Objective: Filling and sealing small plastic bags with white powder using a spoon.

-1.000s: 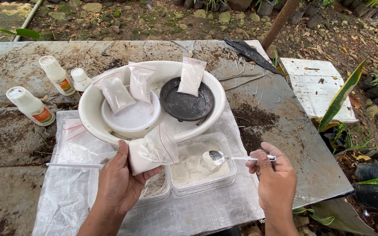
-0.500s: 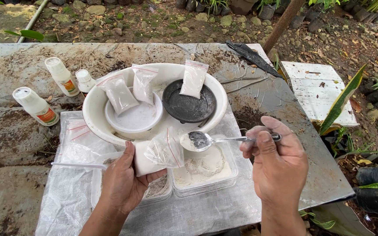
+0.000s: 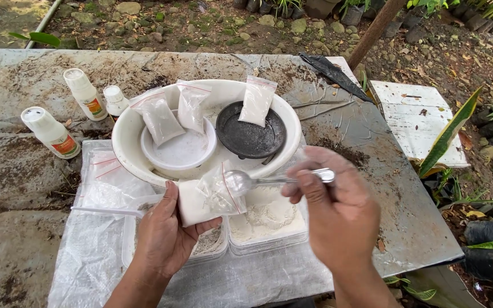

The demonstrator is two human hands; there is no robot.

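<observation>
Over the tub (image 3: 266,228), our left hand (image 3: 164,231) clamps the bag (image 3: 209,197); right hand (image 3: 338,211) fingers pinch the spoon (image 3: 246,182), bowl at bag mouth.

The left hand (image 3: 164,236) holds a small clear bag (image 3: 209,197) partly filled with white powder, mouth open, just below the wide white basin (image 3: 124,137). The right hand (image 3: 338,214) holds a metal spoon (image 3: 241,182), its bowl at the bag's mouth. A tub of white powder (image 3: 266,219) sits just below the basin.
</observation>
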